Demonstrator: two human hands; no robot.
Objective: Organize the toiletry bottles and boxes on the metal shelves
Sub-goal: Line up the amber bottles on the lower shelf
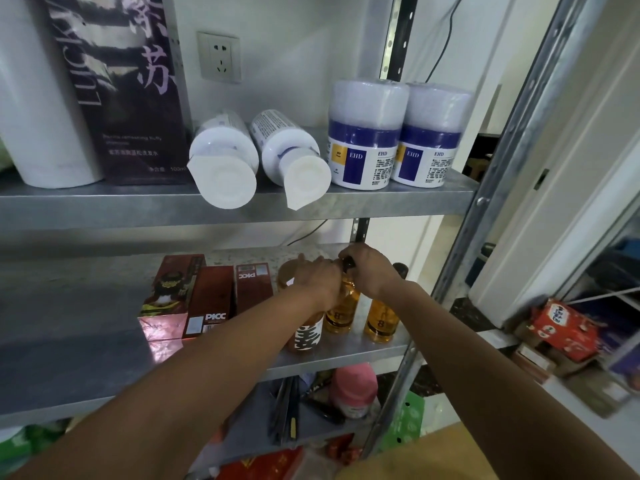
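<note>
On the middle metal shelf (pixel 346 355) stand three amber bottles. My right hand (pixel 369 273) grips the black cap of the middle amber bottle (pixel 343 313). My left hand (pixel 318 278) is curled round the top of the amber bottle with a white label (pixel 308 336). A third amber bottle (pixel 381 320) stands to the right, untouched. Left of them stand three red boxes (pixel 211 299). On the upper shelf (pixel 138 206) two white bottles (pixel 225 164) lie on their sides beside two white-and-blue EHD jars (pixel 363 147).
A dark purple box (pixel 121 98) and a white cylinder (pixel 38 98) stand at the upper left. A pink-capped bottle (pixel 353 389) and dark tools lie on the shelf below. The steel upright (pixel 485 202) frames the right side. Cartons sit on the floor at right.
</note>
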